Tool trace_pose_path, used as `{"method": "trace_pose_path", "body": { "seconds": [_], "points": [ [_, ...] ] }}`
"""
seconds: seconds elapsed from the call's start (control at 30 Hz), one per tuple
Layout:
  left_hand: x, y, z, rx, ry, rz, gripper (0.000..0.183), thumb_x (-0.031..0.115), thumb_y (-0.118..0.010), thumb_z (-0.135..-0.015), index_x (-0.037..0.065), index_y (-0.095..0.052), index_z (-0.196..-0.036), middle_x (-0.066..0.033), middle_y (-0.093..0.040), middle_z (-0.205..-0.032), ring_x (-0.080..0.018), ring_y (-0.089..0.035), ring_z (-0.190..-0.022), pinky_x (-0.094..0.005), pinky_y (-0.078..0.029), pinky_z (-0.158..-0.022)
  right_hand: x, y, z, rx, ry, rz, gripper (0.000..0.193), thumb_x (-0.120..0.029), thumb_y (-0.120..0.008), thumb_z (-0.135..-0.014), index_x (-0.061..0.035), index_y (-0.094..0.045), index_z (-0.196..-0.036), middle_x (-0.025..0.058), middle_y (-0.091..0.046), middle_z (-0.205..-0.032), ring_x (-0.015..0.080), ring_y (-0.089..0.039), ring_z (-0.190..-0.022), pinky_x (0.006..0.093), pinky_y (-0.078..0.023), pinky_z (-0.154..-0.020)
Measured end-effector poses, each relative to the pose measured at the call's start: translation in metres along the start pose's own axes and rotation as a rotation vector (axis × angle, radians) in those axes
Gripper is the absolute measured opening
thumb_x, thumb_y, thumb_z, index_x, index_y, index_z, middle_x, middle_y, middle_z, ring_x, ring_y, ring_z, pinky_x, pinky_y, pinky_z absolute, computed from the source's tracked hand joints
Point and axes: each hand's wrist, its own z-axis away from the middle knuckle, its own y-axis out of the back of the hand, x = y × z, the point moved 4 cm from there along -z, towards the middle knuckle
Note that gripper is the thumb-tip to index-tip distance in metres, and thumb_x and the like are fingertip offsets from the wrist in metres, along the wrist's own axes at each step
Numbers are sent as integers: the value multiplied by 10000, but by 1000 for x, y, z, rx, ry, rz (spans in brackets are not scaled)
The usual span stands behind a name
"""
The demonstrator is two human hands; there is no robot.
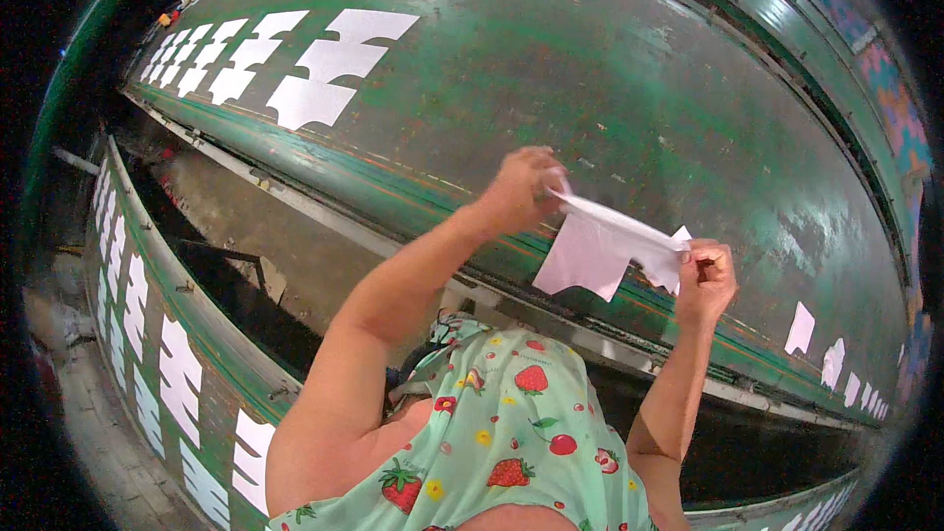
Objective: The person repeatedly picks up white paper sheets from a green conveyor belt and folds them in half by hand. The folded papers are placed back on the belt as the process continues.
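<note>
Here we are at the long green counter [551,59], and both hands are busy above its near edge! The left hand [526,187], a touch blurred, is further in over the counter, fingers pinched narrow on one end of a pale piece [590,254]. Over to the right hand [706,277], nearer the counter's edge, and those fingers are closed tight on the other end, thumb pressed against it. So there's the pale piece, stretched between the two hands above the counter's near edge, its top edge folded or rolled into a narrow band, a broad flap hanging below with a curved notch cut in. Whether the flap's lower edge touches the counter, I cannot tell.

Look to the counter's left part: a row of white cut-outs [344,57], curved notches in their sides, lying flat and well apart from the hands. On the counter's right part, along the near side, a line of smaller-looking white pieces [800,327] runs off toward the end. And off the counter's near side, left, a second green surface [218,344] carries more white shapes [180,364]. Facing the counter, the person wears a mint-green garment [511,403] splashed with strawberries, cherries and yellow flowers.
</note>
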Motion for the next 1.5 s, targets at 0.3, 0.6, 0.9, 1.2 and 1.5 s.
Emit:
{"method": "trace_pose_path", "body": {
  "seconds": [0.3,0.6,0.9,1.2,1.5],
  "points": [
    [-84,187,48,178,236,155,229,-26,-881,-815,89,-777,-984,-90,-795,-1230,-298,-715,-1220,-429,-571,-1046,-6,-127,19,-345,-113,230,382,83,-772,-867,-71,-771,-1215,72,-757,-974,197,-722,-902,348,-582,-806],
    [-132,230,195,-97,839,822,122,97,-860,-949,11,-775,-929,-54,-803,-945,-133,-729,-893,-330,-589,-853,-2,-225,58,-750,-242,275,160,66,-738,-808,-24,-792,-928,119,-762,-913,308,-750,-901,406,-605,-804],
    [-187,218,150,19,863,399,170,192,-840,-973,24,-813,-984,-69,-801,-966,-182,-734,-929,-356,-575,-838,57,-243,40,-225,-734,-188,287,164,-692,-868,-17,-710,-1090,43,-726,-1053,129,-678,-942,288,-560,-881],
    [-241,179,76,147,213,-177,92,102,-839,-894,73,-769,-945,-113,-790,-1176,-384,-689,-1232,-529,-517,-1075,111,-264,24,123,-677,138,101,24,-679,-1045,-22,-742,-1111,8,-724,-1045,115,-637,-899,264,-510,-809],
    [-259,168,77,204,196,-182,96,131,-868,-867,91,-798,-920,-84,-799,-1156,-350,-697,-1195,-492,-525,-1024,101,-266,7,-121,-396,463,292,29,-776,-950,-35,-815,-1232,33,-698,-1025,108,-562,-788,267,-496,-754]
  ]
}}
